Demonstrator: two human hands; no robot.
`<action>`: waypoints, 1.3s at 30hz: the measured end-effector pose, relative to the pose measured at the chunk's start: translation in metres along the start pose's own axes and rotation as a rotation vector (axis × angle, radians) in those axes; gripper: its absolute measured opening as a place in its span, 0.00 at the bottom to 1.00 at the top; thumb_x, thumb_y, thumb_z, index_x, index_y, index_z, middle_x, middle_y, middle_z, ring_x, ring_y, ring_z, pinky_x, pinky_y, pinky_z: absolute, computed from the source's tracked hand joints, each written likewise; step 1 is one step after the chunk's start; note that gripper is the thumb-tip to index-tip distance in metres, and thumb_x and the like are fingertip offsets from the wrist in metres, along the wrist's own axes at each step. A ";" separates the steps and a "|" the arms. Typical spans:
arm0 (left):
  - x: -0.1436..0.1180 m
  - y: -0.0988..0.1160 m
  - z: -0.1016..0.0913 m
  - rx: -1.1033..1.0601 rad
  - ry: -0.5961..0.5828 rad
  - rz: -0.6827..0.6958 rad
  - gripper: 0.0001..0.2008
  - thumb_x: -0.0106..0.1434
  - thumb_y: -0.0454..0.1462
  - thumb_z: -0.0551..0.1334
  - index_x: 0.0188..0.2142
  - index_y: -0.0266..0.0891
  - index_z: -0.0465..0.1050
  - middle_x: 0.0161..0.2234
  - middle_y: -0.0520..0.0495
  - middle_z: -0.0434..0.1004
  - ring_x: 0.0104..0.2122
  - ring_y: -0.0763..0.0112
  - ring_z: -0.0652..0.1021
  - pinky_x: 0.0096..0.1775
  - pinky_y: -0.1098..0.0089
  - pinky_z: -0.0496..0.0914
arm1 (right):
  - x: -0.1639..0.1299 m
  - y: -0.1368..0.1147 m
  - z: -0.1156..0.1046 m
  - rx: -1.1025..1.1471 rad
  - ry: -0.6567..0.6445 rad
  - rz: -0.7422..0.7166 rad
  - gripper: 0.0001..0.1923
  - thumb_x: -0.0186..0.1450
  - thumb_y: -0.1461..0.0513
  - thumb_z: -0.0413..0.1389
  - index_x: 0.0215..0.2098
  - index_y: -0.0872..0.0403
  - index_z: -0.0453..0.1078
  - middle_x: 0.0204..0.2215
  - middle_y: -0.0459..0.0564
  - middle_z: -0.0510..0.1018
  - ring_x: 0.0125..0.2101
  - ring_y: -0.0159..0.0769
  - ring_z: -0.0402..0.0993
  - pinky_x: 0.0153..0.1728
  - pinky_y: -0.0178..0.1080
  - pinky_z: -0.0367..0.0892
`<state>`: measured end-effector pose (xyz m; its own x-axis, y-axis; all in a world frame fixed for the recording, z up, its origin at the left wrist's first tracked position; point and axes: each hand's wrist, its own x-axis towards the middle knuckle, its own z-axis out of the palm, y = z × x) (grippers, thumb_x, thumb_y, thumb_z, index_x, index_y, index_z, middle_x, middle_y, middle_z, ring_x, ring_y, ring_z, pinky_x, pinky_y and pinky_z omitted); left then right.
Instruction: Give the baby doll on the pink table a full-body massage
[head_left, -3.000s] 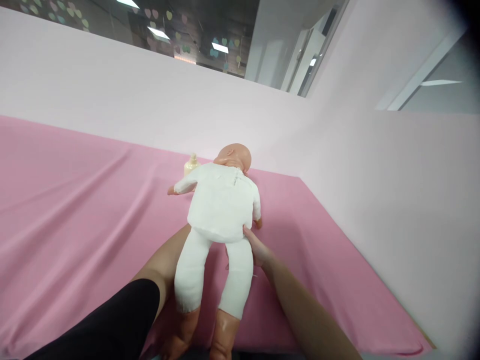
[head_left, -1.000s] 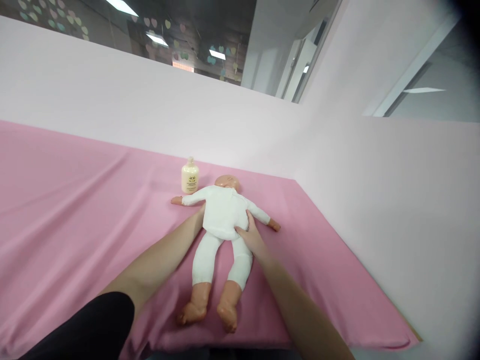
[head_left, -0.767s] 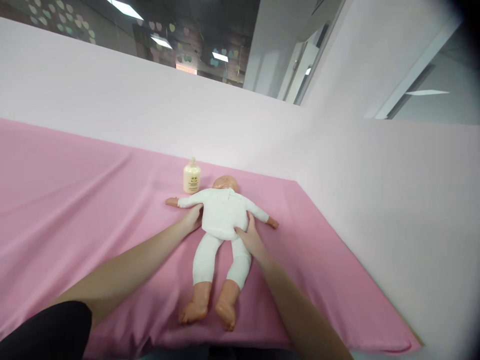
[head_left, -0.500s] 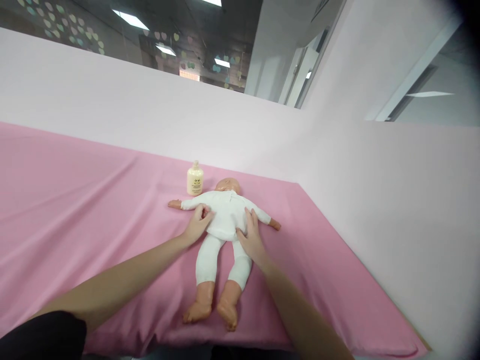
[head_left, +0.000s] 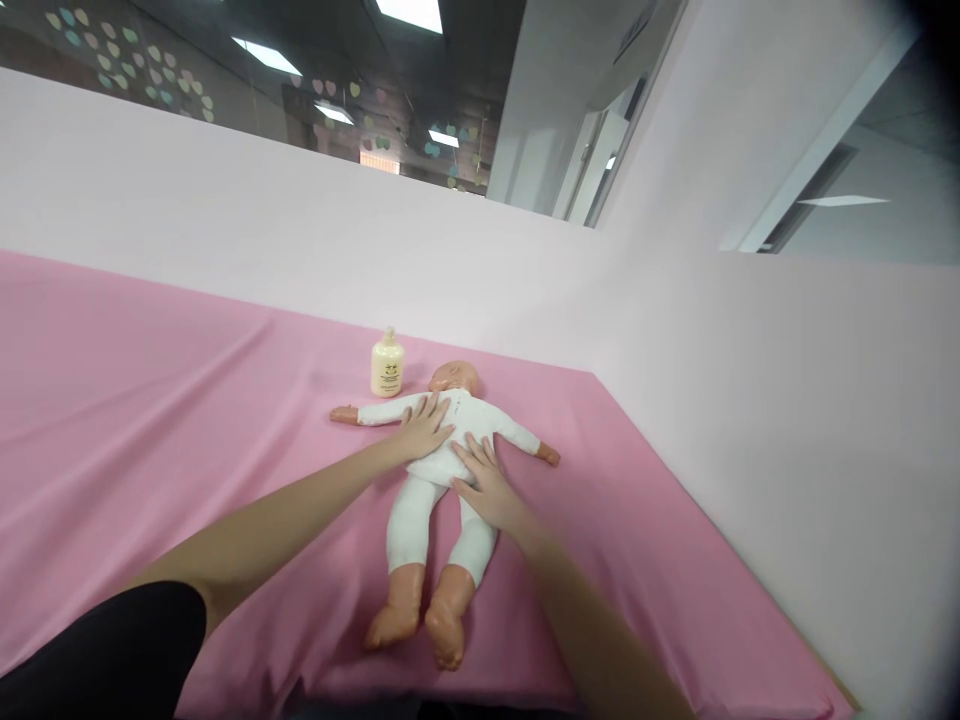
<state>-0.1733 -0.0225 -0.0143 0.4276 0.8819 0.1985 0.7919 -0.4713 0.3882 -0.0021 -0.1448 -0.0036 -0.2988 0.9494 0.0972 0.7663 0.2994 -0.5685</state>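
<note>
one baby doll (head_left: pixel 472 415) lies flat on the pink sheet (head_left: pixel 187 400), nearer the sheet's right edge than the left side of my view, its one head toward the far edge and its two bare feet close to the near edge. its two arms are spread wide, and it wears white clothes down to the shins.

two hands rest on it. the left hand (head_left: pixel 426 428) lies on the upper body, on the side toward the bottle, fingers fanned a little apart and flat on the cloth. the right hand (head_left: pixel 489 482) lies lower, at the hem of the top, its fingers wide too. neither hand is closed around anything.

one cream-coloured bottle (head_left: pixel 387 368) stands upright near the far edge, just left of the doll's head, dark print on its front. i see one black sleeve (head_left: pixel 112 650), on the left arm. behind the far edge rises one white wall (head_left: pixel 262 230) with a window (head_left: pixel 270 100) above it, at least four lit ceiling panels showing there.
</note>
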 end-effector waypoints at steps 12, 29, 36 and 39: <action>0.081 -0.041 -0.103 0.312 0.461 -0.165 0.34 0.65 0.42 0.45 0.66 0.23 0.39 0.68 0.34 0.33 0.66 0.54 0.40 0.63 0.48 0.38 | 0.001 0.003 0.002 0.028 0.008 -0.006 0.31 0.66 0.55 0.49 0.66 0.42 0.47 0.68 0.42 0.38 0.67 0.44 0.23 0.65 0.52 0.36; 0.049 0.023 -0.043 0.144 0.164 0.201 0.28 0.68 0.43 0.43 0.64 0.33 0.50 0.66 0.37 0.45 0.66 0.57 0.49 0.62 0.50 0.47 | -0.003 -0.005 -0.001 -0.048 0.030 -0.049 0.30 0.66 0.57 0.48 0.65 0.42 0.48 0.68 0.43 0.43 0.67 0.47 0.30 0.63 0.60 0.34; 0.020 0.038 0.015 0.109 0.012 0.355 0.24 0.69 0.42 0.45 0.61 0.38 0.59 0.64 0.42 0.55 0.64 0.60 0.54 0.63 0.50 0.45 | 0.000 -0.001 -0.004 -0.024 0.096 -0.361 0.22 0.66 0.62 0.46 0.57 0.51 0.65 0.55 0.48 0.71 0.58 0.35 0.64 0.64 0.45 0.48; 0.018 0.031 0.014 0.092 0.062 0.291 0.25 0.69 0.42 0.45 0.62 0.35 0.56 0.65 0.41 0.52 0.65 0.60 0.52 0.63 0.52 0.46 | 0.004 0.002 -0.003 -0.001 0.103 -0.323 0.21 0.67 0.61 0.45 0.57 0.51 0.66 0.54 0.46 0.72 0.58 0.33 0.64 0.63 0.43 0.52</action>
<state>-0.1346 -0.0215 -0.0107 0.6166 0.7077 0.3450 0.6778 -0.7001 0.2246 0.0003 -0.1405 -0.0015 -0.4671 0.8100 0.3546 0.6418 0.5864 -0.4941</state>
